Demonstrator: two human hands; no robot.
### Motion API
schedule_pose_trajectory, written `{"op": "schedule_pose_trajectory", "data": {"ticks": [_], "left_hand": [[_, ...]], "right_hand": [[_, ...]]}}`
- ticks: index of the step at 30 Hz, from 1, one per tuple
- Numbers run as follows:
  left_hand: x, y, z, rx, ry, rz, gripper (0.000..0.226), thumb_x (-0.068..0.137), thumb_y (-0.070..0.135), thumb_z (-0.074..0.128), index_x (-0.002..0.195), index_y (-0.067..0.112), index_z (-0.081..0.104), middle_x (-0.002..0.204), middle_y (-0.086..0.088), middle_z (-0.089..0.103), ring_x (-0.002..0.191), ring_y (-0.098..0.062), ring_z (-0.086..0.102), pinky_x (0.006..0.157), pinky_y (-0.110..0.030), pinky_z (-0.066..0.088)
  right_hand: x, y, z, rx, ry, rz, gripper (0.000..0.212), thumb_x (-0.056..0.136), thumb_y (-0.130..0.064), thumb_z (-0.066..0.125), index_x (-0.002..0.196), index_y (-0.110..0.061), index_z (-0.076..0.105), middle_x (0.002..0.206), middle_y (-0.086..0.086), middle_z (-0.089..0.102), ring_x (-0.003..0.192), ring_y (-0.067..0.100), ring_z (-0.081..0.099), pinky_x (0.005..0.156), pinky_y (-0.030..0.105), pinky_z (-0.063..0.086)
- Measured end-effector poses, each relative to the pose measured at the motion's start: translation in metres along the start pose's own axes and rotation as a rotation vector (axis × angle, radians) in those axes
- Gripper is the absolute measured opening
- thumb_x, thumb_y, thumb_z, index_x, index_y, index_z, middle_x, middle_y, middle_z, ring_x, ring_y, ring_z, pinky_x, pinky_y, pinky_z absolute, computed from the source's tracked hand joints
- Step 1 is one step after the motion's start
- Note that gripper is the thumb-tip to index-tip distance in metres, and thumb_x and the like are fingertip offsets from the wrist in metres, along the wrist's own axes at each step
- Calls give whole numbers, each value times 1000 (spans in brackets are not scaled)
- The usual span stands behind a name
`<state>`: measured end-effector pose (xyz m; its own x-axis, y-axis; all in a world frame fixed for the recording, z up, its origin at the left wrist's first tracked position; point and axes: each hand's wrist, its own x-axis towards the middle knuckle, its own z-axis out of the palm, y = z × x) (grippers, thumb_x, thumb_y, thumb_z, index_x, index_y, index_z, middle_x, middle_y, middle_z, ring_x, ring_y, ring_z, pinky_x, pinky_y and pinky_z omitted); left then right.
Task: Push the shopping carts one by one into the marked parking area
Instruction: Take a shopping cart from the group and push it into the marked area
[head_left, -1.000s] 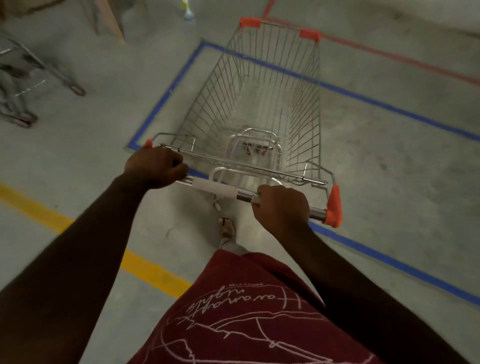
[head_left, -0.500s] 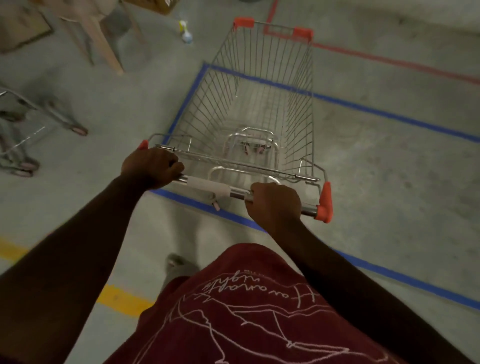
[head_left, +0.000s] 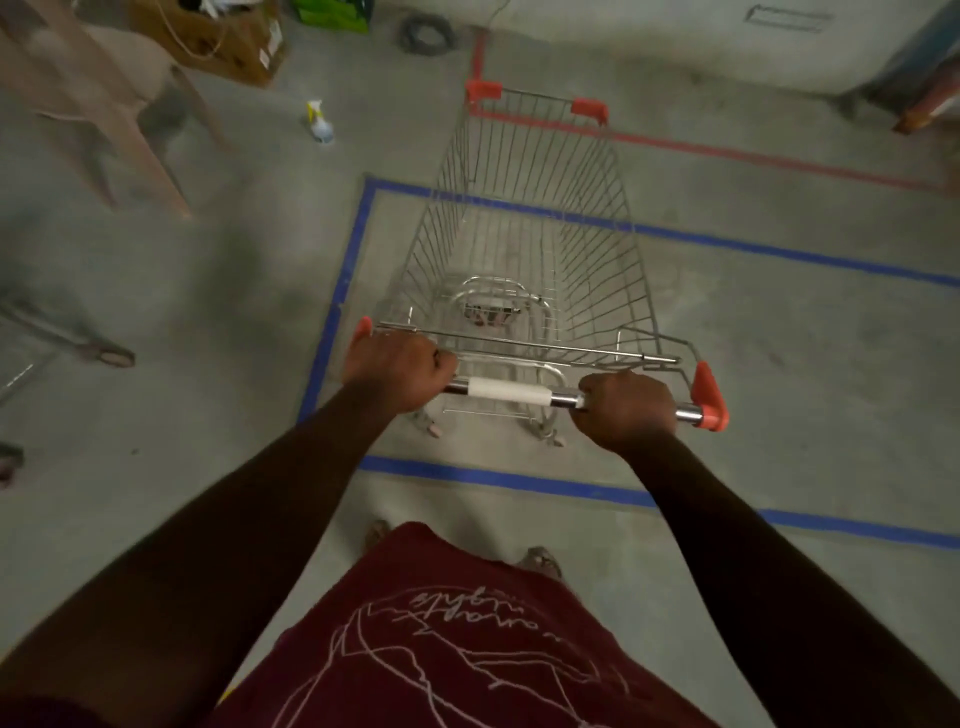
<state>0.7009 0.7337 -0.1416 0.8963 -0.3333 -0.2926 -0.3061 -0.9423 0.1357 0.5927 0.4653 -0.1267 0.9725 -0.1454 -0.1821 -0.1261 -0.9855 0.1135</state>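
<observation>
An empty wire shopping cart (head_left: 524, 249) with orange corner caps stands straight ahead of me. My left hand (head_left: 397, 370) grips the left end of its chrome handle bar (head_left: 506, 391). My right hand (head_left: 626, 409) grips the bar near its right orange end cap. The cart's rear wheels sit inside the blue tape rectangle (head_left: 343, 280) on the concrete floor, just past the near blue line. Its front end reaches over the far blue line to a red tape line (head_left: 727, 150).
A second cart's frame and wheel (head_left: 106, 356) show at the left edge. A brown plastic chair (head_left: 104, 88), a cardboard box (head_left: 228, 41) and a spray bottle (head_left: 319, 122) stand at the back left. My feet are just behind the near blue line.
The cart has rolled forward over the near blue line into the marked rectangle. The yellow floor line has dropped out of view behind me. Both hands have kept their grip.
</observation>
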Motion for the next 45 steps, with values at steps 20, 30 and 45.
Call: {"op": "schedule_pose_trajectory", "data": {"ticks": [20, 30, 45], "left_hand": [[-72, -56, 20, 71, 125, 27, 68, 82, 55, 11, 89, 23, 72, 92, -3, 73, 96, -28, 67, 115, -55, 26], [-102, -78, 32, 61, 107, 28, 65, 83, 56, 7, 86, 28, 66, 91, 0, 73, 93, -25, 67, 114, -56, 28], [-122, -105, 19, -1, 265, 72, 52, 85, 50, 27, 83, 21, 70, 86, -4, 73, 85, -31, 67, 105, -44, 36]], "right_hand": [[-56, -60, 5, 64, 47, -42, 33, 88, -53, 58, 94, -24, 72, 86, 1, 72, 83, 27, 71, 70, 33, 50], [-82, -80, 14, 59, 74, -68, 28, 87, -49, 60, 94, -25, 70, 89, 1, 73, 85, 29, 71, 65, 31, 39], [-99, -107, 13, 140, 74, -96, 33, 90, -54, 59, 103, -27, 71, 91, 0, 73, 86, 27, 71, 69, 33, 45]]}}
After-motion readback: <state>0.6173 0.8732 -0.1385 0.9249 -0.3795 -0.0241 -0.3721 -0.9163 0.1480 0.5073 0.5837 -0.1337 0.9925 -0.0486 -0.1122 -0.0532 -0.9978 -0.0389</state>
